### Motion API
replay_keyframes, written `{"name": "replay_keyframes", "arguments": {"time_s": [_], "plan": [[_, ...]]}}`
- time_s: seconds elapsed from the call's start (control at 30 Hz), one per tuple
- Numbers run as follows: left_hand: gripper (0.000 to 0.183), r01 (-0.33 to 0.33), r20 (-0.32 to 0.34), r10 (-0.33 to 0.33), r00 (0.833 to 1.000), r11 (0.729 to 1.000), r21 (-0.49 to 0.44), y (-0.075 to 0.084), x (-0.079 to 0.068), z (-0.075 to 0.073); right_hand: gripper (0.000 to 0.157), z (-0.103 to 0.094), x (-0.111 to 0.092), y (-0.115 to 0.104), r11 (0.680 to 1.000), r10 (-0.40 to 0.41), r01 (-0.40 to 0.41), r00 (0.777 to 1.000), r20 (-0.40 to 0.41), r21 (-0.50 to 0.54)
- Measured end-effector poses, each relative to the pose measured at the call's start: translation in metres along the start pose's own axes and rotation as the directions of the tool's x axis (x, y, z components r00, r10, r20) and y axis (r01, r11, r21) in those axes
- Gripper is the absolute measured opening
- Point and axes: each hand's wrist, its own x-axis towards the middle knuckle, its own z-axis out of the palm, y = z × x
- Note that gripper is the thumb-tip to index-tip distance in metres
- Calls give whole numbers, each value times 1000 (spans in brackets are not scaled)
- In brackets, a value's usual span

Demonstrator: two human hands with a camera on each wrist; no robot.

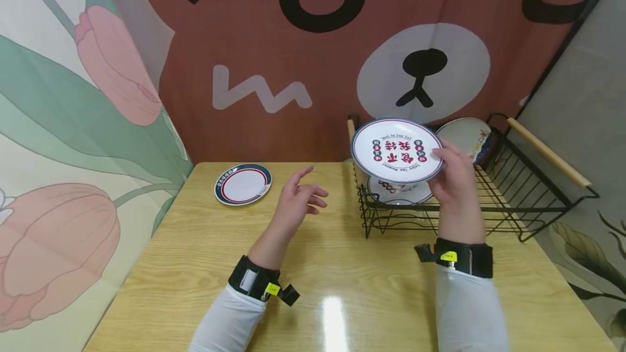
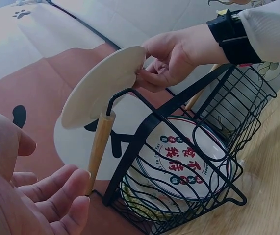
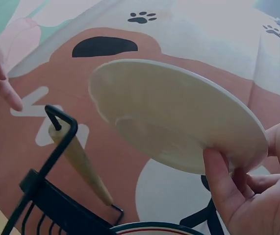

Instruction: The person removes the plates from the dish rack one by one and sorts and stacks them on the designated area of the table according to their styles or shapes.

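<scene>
A white plate [image 1: 397, 151] with a dark rim and red characters is pinched at its right edge by my right hand [image 1: 455, 171]. It is held above the left part of a black wire rack [image 1: 489, 209]; the right wrist view shows its plain underside [image 3: 174, 117]. Inside the rack, below it, lies another plate with red characters [image 2: 184, 159]. My left hand [image 1: 298, 200] hovers over the table left of the rack, fingers loosely spread, holding nothing. A smaller plate with a dark patterned rim [image 1: 243, 184] lies on the table beyond the left hand.
A flower-patterned plate [image 1: 464, 137] leans at the back of the rack. Wooden handles [image 1: 549, 152] top the rack's two ends. The wooden table [image 1: 195, 265] meets a curtain with a bear print [image 1: 323, 58] behind and a grey patterned wall covering [image 1: 587, 96] on the right.
</scene>
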Motion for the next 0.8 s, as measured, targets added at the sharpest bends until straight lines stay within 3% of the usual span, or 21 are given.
{"name": "replay_keyframes", "arguments": {"time_s": [0.13,0.47,0.63,0.8], "plan": [[47,-3,1,3,1000,1000,-4,2,0,0,38,2,-2,5,1000,-13,13,999,-30,-1],[48,-2,9,2,1000,1000,-7,8,-3,-4,66,9,-7,13,997,35,-30,997,-75,70],[48,-8,19,9,1000,999,-48,8,-4,-4,71,14,-10,14,994,45,-39,997,-61,100],[49,-28,37,32,999,996,-87,12,-7,-1,67,20,-14,18,992,31,-32,999,8,118]]}}
